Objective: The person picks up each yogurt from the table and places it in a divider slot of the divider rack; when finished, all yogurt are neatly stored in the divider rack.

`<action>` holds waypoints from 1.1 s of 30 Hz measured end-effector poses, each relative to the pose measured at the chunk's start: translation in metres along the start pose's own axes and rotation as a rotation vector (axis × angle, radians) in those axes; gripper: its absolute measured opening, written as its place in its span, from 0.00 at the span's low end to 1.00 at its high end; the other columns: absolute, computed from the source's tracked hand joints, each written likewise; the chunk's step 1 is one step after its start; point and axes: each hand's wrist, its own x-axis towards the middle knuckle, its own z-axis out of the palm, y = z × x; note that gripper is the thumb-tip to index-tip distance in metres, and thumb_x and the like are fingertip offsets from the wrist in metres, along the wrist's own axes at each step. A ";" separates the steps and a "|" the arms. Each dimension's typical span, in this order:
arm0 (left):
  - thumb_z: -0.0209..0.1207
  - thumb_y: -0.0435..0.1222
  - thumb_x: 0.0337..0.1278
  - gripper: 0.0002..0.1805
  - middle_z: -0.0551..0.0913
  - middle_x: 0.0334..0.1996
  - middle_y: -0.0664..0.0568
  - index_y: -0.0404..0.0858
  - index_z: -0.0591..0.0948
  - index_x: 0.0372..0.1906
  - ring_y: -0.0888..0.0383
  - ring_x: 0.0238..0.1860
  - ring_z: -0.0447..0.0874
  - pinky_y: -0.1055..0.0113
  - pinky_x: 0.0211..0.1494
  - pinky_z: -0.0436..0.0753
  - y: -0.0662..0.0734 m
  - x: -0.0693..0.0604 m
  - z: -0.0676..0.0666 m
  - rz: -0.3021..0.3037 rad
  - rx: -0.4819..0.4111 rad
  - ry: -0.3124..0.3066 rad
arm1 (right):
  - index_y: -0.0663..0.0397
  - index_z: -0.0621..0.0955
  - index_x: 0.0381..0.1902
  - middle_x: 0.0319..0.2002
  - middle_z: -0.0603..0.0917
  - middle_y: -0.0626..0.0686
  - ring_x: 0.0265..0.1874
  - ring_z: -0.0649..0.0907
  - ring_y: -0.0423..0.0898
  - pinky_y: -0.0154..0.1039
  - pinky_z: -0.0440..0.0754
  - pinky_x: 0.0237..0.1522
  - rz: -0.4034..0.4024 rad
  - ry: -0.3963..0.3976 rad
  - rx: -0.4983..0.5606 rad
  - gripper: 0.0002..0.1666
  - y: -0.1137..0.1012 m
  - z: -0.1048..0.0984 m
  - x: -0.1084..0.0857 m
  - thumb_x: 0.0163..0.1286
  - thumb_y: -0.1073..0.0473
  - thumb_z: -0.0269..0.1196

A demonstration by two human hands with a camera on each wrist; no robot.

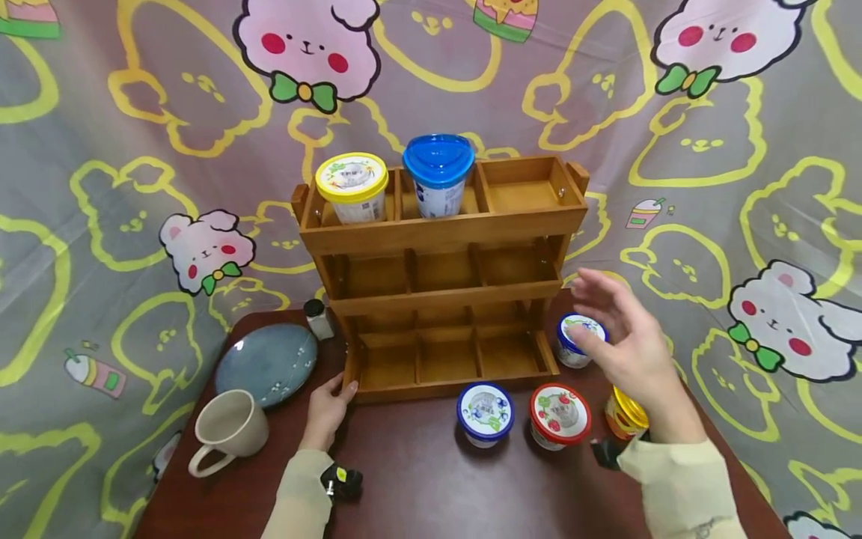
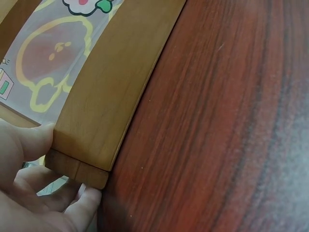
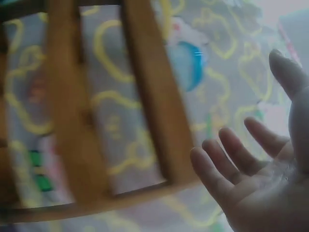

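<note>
A three-tier wooden rack with compartments stands on the table. My left hand grips its lower left corner; in the left wrist view the thumb and fingers pinch the end of the bottom board. On the top tier sit a yellow-lidded tub at left and a blue-lidded cup in the middle. To the right of the rack, my right hand is raised with spread, slightly bent fingers, holding nothing. Behind its thumb, a blue-lidded tub is partly hidden.
In front of the rack stand a blue-rimmed tub and a red-rimmed tub. A yellow-lidded tub is partly behind the right wrist. At left are a blue-grey plate, a beige mug and a black-capped jar.
</note>
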 end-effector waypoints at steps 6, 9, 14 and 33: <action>0.59 0.38 0.69 0.31 0.70 0.67 0.33 0.28 0.67 0.71 0.40 0.66 0.67 0.44 0.68 0.65 0.003 0.002 -0.003 -0.015 -0.001 0.015 | 0.56 0.71 0.69 0.57 0.76 0.51 0.54 0.78 0.39 0.28 0.76 0.55 0.127 0.000 -0.164 0.43 0.037 0.039 -0.069 0.55 0.75 0.72; 0.59 0.39 0.69 0.32 0.70 0.67 0.33 0.29 0.67 0.71 0.41 0.67 0.67 0.45 0.69 0.65 0.004 0.003 -0.003 -0.012 0.004 0.012 | 0.52 0.72 0.68 0.58 0.77 0.50 0.54 0.78 0.42 0.26 0.75 0.55 0.146 0.001 -0.237 0.44 0.051 0.062 -0.097 0.54 0.69 0.76; 0.60 0.39 0.69 0.31 0.70 0.67 0.33 0.28 0.68 0.70 0.41 0.67 0.66 0.46 0.69 0.64 0.006 0.003 -0.003 -0.003 0.001 0.022 | 0.58 0.71 0.68 0.60 0.75 0.56 0.57 0.76 0.52 0.24 0.70 0.58 0.105 0.019 -0.323 0.47 0.071 0.098 -0.125 0.51 0.65 0.78; 0.59 0.39 0.69 0.31 0.70 0.67 0.35 0.30 0.68 0.71 0.43 0.67 0.66 0.46 0.69 0.64 0.000 0.000 0.000 -0.037 0.008 0.015 | 0.67 0.62 0.73 0.67 0.65 0.73 0.66 0.66 0.69 0.67 0.64 0.62 0.296 0.009 -0.510 0.59 0.109 0.144 -0.138 0.50 0.54 0.79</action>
